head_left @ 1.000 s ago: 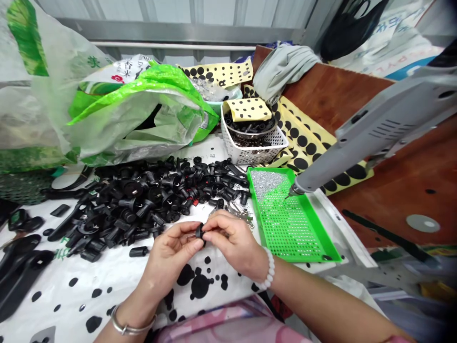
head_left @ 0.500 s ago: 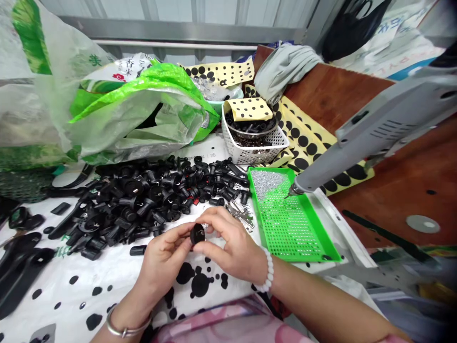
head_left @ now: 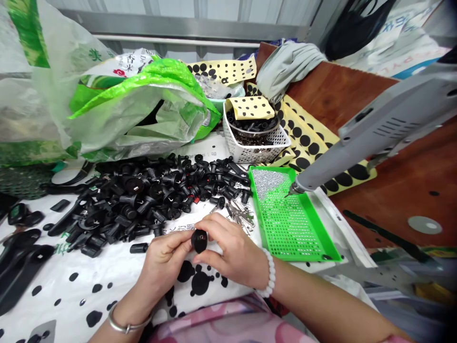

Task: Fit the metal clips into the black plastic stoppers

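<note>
Between both hands, above the table's front part, is a small black round plastic part (head_left: 199,241) with its round end facing me. My left hand (head_left: 167,257) pinches it from the left between thumb and fingers. Curled round its right side is my right hand (head_left: 230,247), with the fingertips at the part's top edge and the thumb below. Just beyond the hands lies a heap of black plastic knobs and stems (head_left: 143,190). Several thin metal pieces (head_left: 241,214) are scattered past my right fingers.
A green perforated tray (head_left: 330,245) holding small silvery bits stands at right, under a grey electric screwdriver (head_left: 342,143). Behind are a white basket (head_left: 246,155) and a green-white plastic bag (head_left: 171,114). Black handle-like parts (head_left: 21,271) lie at far left.
The black round part has turned slightly in my fingers, and its face looks different. My right fingers have shifted a little around it. The view has moved slightly.
</note>
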`<state>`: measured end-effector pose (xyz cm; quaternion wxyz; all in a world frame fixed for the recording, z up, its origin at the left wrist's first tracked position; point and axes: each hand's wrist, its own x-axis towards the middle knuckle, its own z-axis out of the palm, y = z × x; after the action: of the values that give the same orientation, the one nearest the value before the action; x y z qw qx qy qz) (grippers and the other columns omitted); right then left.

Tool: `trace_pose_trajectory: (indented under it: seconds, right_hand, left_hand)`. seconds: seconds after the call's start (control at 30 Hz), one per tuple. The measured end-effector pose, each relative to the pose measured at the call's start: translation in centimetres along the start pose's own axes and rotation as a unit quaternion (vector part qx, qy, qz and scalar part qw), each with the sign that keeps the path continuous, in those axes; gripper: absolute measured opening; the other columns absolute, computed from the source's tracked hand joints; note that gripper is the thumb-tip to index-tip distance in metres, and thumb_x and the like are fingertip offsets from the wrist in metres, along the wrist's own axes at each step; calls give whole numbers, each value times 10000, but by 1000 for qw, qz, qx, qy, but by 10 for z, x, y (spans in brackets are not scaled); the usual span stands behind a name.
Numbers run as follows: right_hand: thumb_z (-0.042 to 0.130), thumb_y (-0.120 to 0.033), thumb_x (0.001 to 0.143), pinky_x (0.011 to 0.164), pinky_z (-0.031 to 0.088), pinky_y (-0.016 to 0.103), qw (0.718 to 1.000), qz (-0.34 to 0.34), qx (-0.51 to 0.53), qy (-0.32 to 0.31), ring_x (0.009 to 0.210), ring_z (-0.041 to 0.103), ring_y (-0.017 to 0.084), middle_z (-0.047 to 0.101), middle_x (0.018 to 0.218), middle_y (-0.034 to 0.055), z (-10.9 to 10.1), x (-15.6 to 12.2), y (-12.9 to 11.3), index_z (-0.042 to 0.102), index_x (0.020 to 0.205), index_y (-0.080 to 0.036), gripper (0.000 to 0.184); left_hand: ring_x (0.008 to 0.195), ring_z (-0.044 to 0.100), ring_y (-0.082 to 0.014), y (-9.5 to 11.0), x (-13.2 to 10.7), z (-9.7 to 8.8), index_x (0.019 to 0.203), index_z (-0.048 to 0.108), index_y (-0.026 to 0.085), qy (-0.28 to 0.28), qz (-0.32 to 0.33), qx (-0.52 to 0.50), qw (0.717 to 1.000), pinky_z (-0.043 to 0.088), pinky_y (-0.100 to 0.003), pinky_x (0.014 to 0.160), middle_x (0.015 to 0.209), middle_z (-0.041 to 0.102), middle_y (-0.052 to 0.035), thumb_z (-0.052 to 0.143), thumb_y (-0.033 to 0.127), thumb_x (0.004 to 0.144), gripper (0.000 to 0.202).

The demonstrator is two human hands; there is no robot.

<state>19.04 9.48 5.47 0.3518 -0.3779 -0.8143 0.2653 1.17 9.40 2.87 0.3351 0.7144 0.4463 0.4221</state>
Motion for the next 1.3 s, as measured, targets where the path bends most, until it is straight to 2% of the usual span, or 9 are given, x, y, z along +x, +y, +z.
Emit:
trace_pose_trajectory:
  seconds: [0.17,0.3,0.43,0.6,0.73,0.83,1.07,1.2,1.3]
  right_hand:
    - [492,-412,886,745,496,346,1000,-9,-2,-10,869,548,214,575,946,119,2,0,-4,538,1052,-107,350]
    - [568,-377,851,747,503,313,999,-26,31,13,851,558,199,583,939,112,3,1,-10,544,1036,-109,327]
    - [629,-333,813,716,505,294,998,-21,36,39,808,558,190,587,914,105,-2,5,-21,559,1007,-103,308]
    - [690,-234,761,758,498,320,999,6,-20,-30,849,560,214,592,916,103,-14,9,-33,569,1023,-93,321]
    - [533,-355,870,736,506,342,998,-9,-38,45,835,572,226,597,854,112,-6,5,-34,575,968,-85,291]
    - [460,-397,902,714,509,339,996,-25,-45,76,826,578,225,596,834,114,1,3,-32,572,945,-83,336]
    - [473,-433,892,694,509,313,998,-14,-59,-26,802,584,208,602,875,116,-3,9,-26,568,980,-95,361]
    - [479,-445,884,697,507,336,998,1,-64,-9,802,583,216,608,866,108,-3,11,-23,573,972,-116,354]
    - [560,-436,839,746,503,346,999,-12,-34,25,874,580,221,605,940,109,-3,11,-20,544,1071,-120,393]
  left_hand:
    - [608,664,-113,-3,0,1,880,733,221,-2,21,-26,999,521,-160,595,766,746,-4,614,106,776,196]
    - [509,611,-99,-2,-2,1,843,740,213,-6,20,-65,998,501,-162,517,706,733,-4,613,133,784,161]
    - [458,578,-96,2,-3,-1,795,732,206,20,9,-70,997,479,-163,459,615,697,9,605,159,793,135]
    - [513,619,-117,2,-3,-1,788,719,200,51,77,11,996,513,-192,521,685,719,-15,589,169,793,134]
    - [606,664,-132,3,-5,0,847,707,200,90,108,48,989,525,-189,575,751,729,-17,563,128,793,170]
    - [625,666,-129,3,-7,-1,849,696,197,88,120,33,988,520,-177,580,766,727,-14,563,121,794,163]
    - [566,643,-118,3,-5,-5,831,708,206,17,94,49,994,501,-184,557,698,718,-10,549,116,804,184]
    - [556,630,-120,1,-3,-2,803,709,203,40,64,23,997,505,-195,544,708,720,-14,563,155,803,154]
    - [560,630,-123,0,-1,-1,793,711,194,43,27,-14,999,508,-199,545,707,717,-15,567,178,811,145]
